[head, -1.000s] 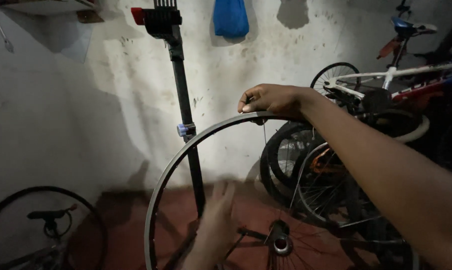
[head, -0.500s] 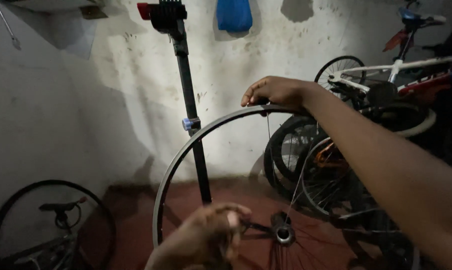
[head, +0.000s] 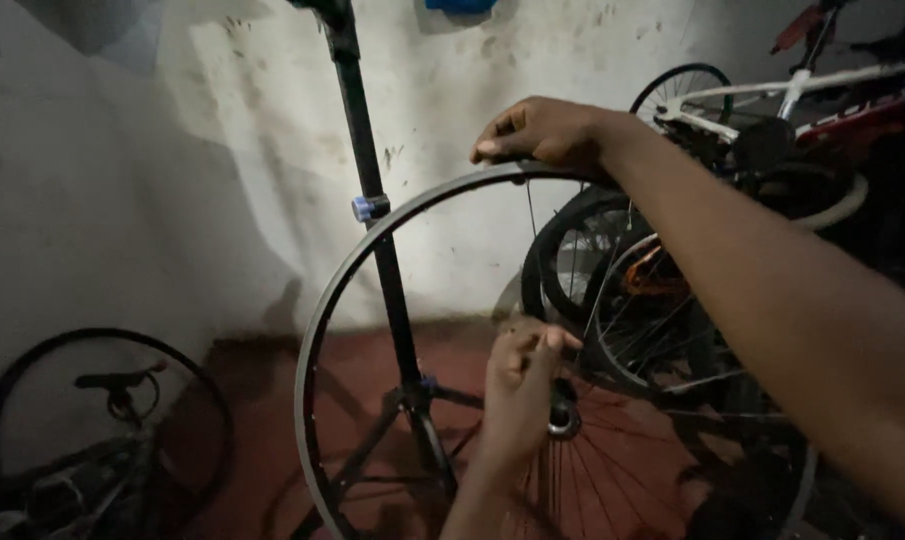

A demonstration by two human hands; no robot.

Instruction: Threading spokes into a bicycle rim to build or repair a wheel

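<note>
The left hand point(head: 524, 385) is nearest, raised in front of the lower middle of a bare bicycle wheel point(head: 317, 330), its fingers curled and the fingertips pinched together near the top of the hand. It seems to be pinching a thin spoke, though the light is too dim to be sure. Just to the right of that hand and a little below sits the wheel's hub point(head: 562, 420), with spokes fanning down and outward from it.

The wheel stands upright, a silver rim with no tyre, its arc rising from below the left hand, round to the left and up over the top. There the right hand point(head: 540, 133) rests on the rim's highest point, palm down, fingers curled over the metal and holding it, the forearm running back toward the lower right.

Beyond the left hand, a black repair stand point(head: 372, 210) rises from splayed legs on the red floor point(head: 262, 420), with a small blue clamp on its pole. Behind the right forearm stand several bicycles point(head: 772, 110) with dark tyres. Far off to the left of both hands, another bicycle point(head: 102, 440) lies low against the stained white wall point(head: 172, 150).
</note>
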